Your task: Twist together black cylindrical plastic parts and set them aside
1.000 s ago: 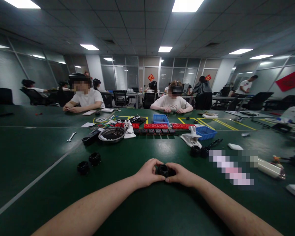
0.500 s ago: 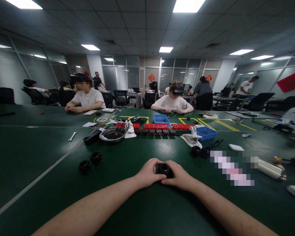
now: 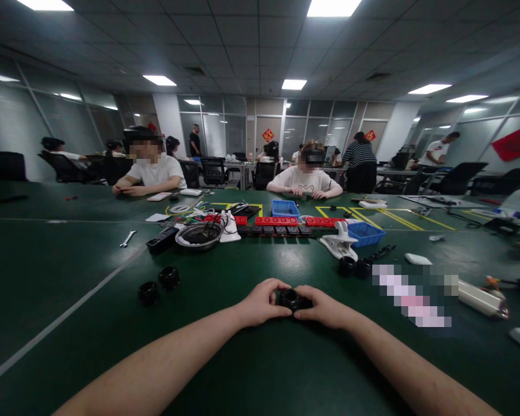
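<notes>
The left hand (image 3: pixel 260 304) had its fingers (image 3: pixel 278 283) bent into a part-open curve, thumb beneath, around the near-left side of a black ring (image 3: pixel 289 299). The right hand (image 3: pixel 325 307) cupped the opposite side, its fingers likewise partly open with the ring between, and the two thumb tips nearly met just below it. The ring sat between both sets of fingers, its hole visible. Well left of the fingers, two black round parts (image 3: pixel 169 278) rested on the table (image 3: pixel 225 370); beyond them to the right stood a white clip stand (image 3: pixel 340 242).
</notes>
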The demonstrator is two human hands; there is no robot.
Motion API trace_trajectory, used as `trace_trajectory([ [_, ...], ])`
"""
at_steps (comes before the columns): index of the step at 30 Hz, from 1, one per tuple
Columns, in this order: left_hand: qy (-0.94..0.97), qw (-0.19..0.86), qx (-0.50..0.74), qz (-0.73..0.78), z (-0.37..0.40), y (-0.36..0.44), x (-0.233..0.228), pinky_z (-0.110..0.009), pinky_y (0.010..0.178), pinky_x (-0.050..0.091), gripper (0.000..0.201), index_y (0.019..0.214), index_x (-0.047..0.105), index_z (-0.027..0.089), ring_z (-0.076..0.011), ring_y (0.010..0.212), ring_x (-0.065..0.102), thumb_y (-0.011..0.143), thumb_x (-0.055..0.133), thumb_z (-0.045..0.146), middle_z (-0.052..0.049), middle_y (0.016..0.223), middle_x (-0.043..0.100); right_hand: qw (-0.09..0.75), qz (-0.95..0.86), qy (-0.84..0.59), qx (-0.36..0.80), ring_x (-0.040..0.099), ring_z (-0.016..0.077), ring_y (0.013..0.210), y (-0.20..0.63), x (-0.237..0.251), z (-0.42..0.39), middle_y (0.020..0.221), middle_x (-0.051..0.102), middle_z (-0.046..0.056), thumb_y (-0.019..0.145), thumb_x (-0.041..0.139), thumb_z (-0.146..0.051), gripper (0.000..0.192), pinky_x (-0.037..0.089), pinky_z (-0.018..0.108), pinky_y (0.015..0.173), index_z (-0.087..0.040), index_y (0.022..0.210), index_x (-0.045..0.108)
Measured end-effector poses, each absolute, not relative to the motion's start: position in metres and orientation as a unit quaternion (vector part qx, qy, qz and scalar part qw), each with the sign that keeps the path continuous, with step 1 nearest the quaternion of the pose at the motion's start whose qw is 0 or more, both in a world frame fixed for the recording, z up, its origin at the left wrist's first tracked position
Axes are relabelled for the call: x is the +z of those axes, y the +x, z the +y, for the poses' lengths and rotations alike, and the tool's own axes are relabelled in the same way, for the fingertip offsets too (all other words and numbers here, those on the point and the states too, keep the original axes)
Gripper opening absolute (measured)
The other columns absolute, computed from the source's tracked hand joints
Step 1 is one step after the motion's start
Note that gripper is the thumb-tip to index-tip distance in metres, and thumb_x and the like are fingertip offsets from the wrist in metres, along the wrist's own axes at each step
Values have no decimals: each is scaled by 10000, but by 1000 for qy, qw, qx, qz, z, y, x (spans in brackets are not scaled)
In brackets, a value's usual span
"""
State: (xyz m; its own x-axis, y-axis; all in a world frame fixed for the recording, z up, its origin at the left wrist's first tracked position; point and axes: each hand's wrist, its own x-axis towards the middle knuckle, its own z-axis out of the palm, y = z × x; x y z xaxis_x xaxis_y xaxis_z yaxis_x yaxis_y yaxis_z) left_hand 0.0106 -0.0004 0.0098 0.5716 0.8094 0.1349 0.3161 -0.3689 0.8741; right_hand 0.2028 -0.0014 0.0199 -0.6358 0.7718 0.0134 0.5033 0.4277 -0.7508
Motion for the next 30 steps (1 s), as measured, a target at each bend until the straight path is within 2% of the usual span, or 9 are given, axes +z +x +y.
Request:
trace_trajectory([
  [12, 773, 430, 293, 363, -2, 11, 12, -174, 486, 331, 423, 987, 515, 157, -61, 539, 396, 600, 658, 250, 11, 778, 463, 193, -815, -389, 384, 484, 155, 742, 203, 18, -2, 797, 530, 6, 647, 611, -240, 244, 376, 255, 660, -138, 863, 560],
  [16, 769, 425, 292, 377, -4, 13, 13, -174, 473, 315, 418, 955, 516, 148, -61, 528, 383, 581, 667, 258, 18, 759, 451, 191, -817, -399, 369, 474, 138, 701, 205, 13, 1, 764, 521, -10, 628, 629, -276, 251, 365, 230, 606, -144, 821, 539],
  [21, 761, 378, 309, 426, -9, 19, 11, -187, 485, 315, 401, 890, 523, 142, -78, 549, 392, 549, 685, 281, 10, 775, 455, 178, -819, -497, 226, 459, 130, 612, 193, 4, -4, 668, 506, -21, 544, 672, -395, 348, 302, 205, 504, -164, 713, 474],
  [26, 754, 307, 348, 465, -9, 22, 5, -199, 522, 328, 345, 876, 523, 156, -102, 598, 416, 574, 661, 248, 2, 783, 463, 157, -797, -581, 43, 506, 187, 657, 177, 5, -17, 712, 559, 48, 633, 574, -475, 336, 310, 265, 564, -165, 737, 495],
  [28, 761, 314, 341, 454, -8, 20, 6, -197, 509, 327, 352, 899, 521, 154, -94, 575, 403, 587, 650, 253, 2, 785, 463, 164, -810, -562, 34, 511, 208, 709, 179, 7, -18, 757, 563, 57, 621, 575, -507, 376, 325, 286, 609, -164, 763, 510],
  [30, 772, 337, 321, 432, -7, 17, 9, -191, 487, 321, 364, 923, 522, 152, -80, 543, 384, 601, 643, 268, 3, 785, 462, 188, -829, -521, 74, 505, 214, 777, 184, 7, -15, 840, 557, 57, 603, 599, -503, 430, 342, 292, 649, -171, 864, 518],
])
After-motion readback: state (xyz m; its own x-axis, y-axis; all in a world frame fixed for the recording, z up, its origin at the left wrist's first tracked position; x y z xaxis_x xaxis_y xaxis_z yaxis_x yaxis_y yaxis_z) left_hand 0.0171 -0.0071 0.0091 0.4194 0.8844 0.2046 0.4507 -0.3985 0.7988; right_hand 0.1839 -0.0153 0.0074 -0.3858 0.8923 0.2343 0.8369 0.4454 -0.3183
